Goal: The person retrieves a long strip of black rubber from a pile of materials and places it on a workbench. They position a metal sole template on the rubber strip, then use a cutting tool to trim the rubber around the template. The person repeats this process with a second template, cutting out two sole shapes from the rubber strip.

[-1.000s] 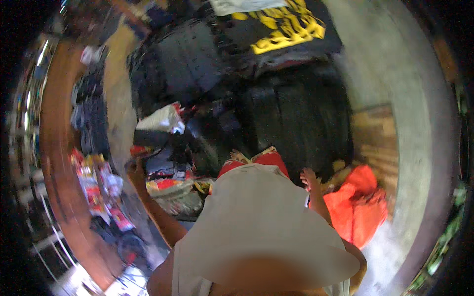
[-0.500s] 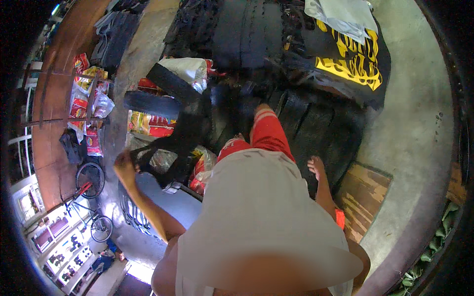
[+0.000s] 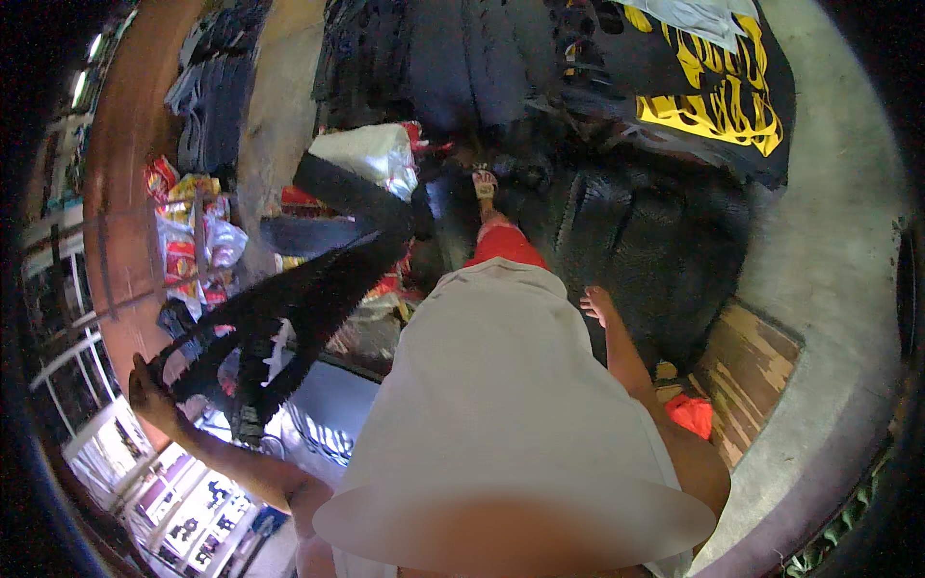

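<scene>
My left hand (image 3: 154,397) is stretched far out to the left, its fingers closed at the end of a long black sheet (image 3: 323,284) with large cut-out gaps. The sheet slants from the dark stack near my feet toward that hand, its loose strips hanging over a grey-blue surface. My right hand (image 3: 597,304) hangs at my side with fingers apart, holding nothing. It is nearest to the wide black textured sheets (image 3: 646,231) on the floor.
Printed bags (image 3: 193,241) sit by a brown panel at left. A white sack (image 3: 371,154) lies beside black strips. Yellow cut-out sheets (image 3: 723,125) are at far right. A worn wooden board (image 3: 747,376) and a red item (image 3: 690,414) lie to my right.
My left hand has swung outward and down to the left, drawing the black cut-out sheet out with it. My body has moved forward a step. The right hand still hangs empty.
</scene>
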Tool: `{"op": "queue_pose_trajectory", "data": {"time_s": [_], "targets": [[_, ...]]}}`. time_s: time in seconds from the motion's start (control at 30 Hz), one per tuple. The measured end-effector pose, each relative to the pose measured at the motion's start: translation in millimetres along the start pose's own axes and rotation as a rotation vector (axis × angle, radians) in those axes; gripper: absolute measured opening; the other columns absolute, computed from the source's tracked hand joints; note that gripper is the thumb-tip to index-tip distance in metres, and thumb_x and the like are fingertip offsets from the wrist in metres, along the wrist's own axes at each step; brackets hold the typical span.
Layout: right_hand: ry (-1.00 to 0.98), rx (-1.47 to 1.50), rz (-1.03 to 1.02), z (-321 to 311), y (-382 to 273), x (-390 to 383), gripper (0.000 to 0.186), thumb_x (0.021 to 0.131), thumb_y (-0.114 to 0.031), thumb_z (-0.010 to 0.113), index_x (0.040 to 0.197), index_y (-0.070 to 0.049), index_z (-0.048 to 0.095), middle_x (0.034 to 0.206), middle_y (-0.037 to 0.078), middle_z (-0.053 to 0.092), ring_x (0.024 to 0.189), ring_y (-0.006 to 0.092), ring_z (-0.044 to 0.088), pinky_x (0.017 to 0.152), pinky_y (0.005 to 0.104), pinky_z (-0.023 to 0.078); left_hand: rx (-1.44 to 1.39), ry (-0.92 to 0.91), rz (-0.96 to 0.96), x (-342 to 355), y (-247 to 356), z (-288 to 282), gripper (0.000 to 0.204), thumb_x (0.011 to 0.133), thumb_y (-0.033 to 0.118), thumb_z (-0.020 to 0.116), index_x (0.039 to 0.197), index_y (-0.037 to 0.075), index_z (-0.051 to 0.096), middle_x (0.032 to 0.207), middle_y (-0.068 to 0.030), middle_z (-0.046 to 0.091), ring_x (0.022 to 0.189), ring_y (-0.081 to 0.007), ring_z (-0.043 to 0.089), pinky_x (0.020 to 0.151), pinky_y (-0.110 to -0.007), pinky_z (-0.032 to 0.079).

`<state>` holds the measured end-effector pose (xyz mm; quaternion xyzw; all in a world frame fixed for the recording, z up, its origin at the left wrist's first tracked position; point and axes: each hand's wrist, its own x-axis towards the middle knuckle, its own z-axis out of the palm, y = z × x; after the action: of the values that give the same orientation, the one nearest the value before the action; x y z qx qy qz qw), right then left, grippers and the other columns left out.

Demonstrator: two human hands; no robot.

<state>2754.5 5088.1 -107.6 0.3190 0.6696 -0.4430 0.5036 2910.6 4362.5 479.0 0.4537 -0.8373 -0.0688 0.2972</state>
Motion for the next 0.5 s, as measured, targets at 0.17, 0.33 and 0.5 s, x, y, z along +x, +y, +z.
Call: {"op": "queue_pose_trajectory", "data": {"time_s": [0.17, 0.33, 0.5], "targets": [[0.049, 0.165, 0.029, 28.3, -72.6, 37.5, 0.052, 0.101, -0.043, 0.049, 0.14, -0.01, 0.046, 0.124, 0.014, 0.065, 0.108, 0.0298, 0.064, 0.096, 0.0507, 0.048, -0.092, 0.002, 0.036, 85.7, 47.2, 51.0, 0.046, 0.095, 0.044, 0.066, 0.067, 0.007, 0.063, 0.054, 0.0013, 0.043, 0.046, -0.0083, 0.036, 0.046, -0.03, 0.025], [0.053, 0.217, -0.034, 31.4, -174.3, 64.7, 0.051, 0.098, -0.042, 0.051, 0.139, -0.011, 0.049, 0.129, 0.013, 0.063, 0.109, 0.027, 0.063, 0.095, 0.0463, 0.048, 0.094, -0.088, -0.032, 176.4, 39.0, 86.2, 0.036, 0.097, 0.04, 0.063, 0.099, 0.004, 0.069, 0.078, -0.0057, 0.06, 0.067, -0.0128, 0.055, 0.061, -0.03, 0.041], [0.052, -0.004, -0.025, 9.0, -310.3, 90.8, 0.044, 0.099, -0.04, 0.053, 0.133, -0.011, 0.053, 0.117, 0.009, 0.067, 0.098, 0.0236, 0.066, 0.083, 0.0406, 0.052, 0.222, -0.025, 0.182, 220.6, -7.0, 86.0, 0.038, 0.1, 0.032, 0.058, 0.123, 0.003, 0.064, 0.103, -0.0111, 0.067, 0.087, -0.0176, 0.062, 0.079, -0.031, 0.049]]}}
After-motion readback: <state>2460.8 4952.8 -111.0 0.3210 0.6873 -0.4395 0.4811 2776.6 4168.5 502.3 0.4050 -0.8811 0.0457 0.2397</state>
